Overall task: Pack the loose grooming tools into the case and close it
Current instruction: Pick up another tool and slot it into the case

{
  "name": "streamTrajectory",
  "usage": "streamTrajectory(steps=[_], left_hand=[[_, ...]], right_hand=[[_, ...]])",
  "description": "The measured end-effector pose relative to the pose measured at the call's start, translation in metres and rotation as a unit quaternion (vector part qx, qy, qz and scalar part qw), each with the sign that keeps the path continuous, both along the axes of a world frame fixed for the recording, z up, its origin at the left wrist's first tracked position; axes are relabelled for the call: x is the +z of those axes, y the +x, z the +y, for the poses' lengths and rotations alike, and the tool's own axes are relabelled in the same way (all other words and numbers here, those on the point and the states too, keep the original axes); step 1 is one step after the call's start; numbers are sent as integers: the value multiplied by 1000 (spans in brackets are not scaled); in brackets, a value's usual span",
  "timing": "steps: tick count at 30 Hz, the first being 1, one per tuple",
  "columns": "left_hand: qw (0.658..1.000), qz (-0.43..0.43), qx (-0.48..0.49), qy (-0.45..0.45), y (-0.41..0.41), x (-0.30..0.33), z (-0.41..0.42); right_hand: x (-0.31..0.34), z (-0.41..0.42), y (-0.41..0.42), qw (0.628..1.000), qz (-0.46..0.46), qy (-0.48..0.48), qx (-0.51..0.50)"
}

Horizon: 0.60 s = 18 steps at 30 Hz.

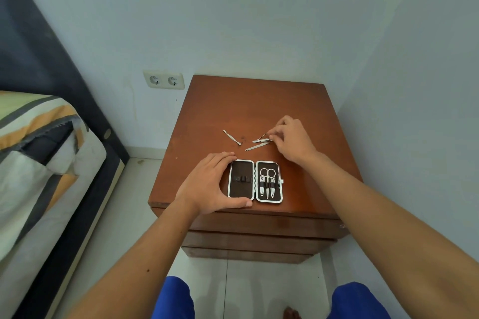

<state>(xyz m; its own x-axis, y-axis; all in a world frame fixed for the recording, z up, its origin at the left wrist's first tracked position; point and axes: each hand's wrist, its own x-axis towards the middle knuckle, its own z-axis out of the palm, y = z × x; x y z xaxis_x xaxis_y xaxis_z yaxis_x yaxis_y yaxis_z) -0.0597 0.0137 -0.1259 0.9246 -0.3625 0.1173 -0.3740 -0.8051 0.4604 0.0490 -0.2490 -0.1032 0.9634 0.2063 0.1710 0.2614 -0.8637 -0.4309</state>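
The grooming case (pixel 254 181) lies open and flat near the front of the wooden cabinet top (pixel 254 106). Its right half holds scissors and two clippers; its left half shows bare elastic loops. My left hand (pixel 207 184) cups the case's left edge, thumb along the front. My right hand (pixel 291 138) pinches the end of a thin metal tool (pixel 262 140) in a small cluster behind the case. Another slim tool (pixel 256 147) lies just below it. A double-ended metal tool (pixel 232 137) rests alone to the left.
The cabinet stands in a room corner with walls behind and to the right. A double wall socket (pixel 163 80) sits left of it. A bed with a striped cover (pixel 39 163) runs along the left. My knees in blue fabric show at the bottom.
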Motion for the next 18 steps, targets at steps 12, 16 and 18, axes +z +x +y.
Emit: streamTrajectory(steps=[12,16,18], left_hand=[[1000,-1,-3,-1,1,-3,-1],[1000,0,-3,3,1,-2,-1],[1000,-3,-2,5,0,-2,-1]], right_hand=[[13,-15,-10,993,88,78,-1],[23,-9,-23,974,144,173,35],[27,-3,-28,961,176,205,59]])
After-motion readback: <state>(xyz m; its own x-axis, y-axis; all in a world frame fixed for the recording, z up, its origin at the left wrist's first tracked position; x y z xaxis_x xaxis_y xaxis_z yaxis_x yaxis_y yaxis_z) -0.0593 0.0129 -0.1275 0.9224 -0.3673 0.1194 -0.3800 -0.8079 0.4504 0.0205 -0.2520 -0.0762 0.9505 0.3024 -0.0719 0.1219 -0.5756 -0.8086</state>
